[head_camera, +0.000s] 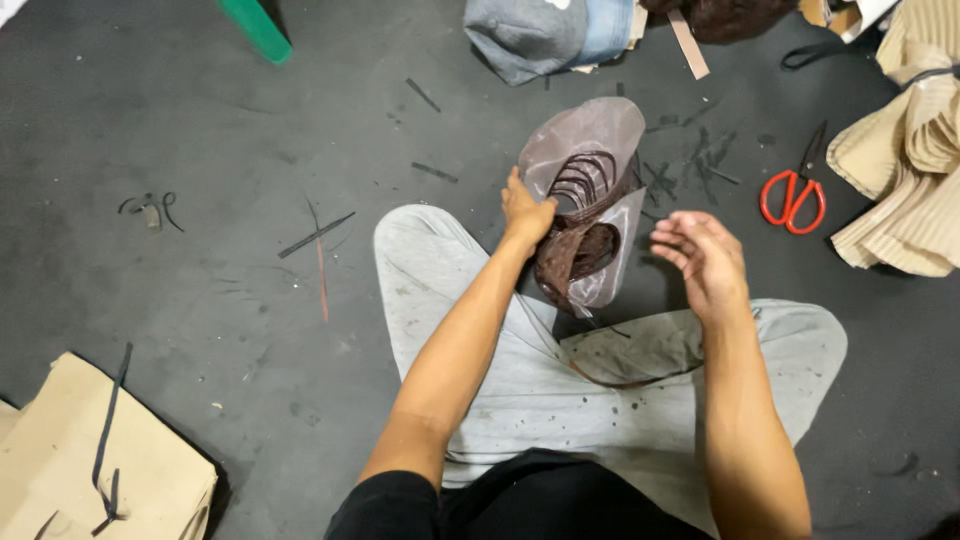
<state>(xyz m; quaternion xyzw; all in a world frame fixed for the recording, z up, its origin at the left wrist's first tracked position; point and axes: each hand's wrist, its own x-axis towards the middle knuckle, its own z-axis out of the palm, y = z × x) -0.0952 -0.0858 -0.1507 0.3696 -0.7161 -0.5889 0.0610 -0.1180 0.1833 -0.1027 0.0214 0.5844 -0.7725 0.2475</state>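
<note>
**Q:** Step in hand, left to right?

**A:** My left hand (524, 215) is clamped on a brown cap piece (585, 215), held over my knee above the dark floor (200, 150); thin brown strips sit inside it. My right hand (705, 258) hovers just beside it, fingers loosely curled apart, gripping nothing. I judge this mid-handling: the piece is steadied, the free hand about to take hold. That next touch calls for a light pinch on the edge.

**Q:** Counts?

**A:** One cardboard sheet (90, 470) at lower left, one cap piece in hand, one grey cap (530, 35) above, one pair of red scissors (795, 195), one stack of beige ribbed fabric (905, 150).
</note>
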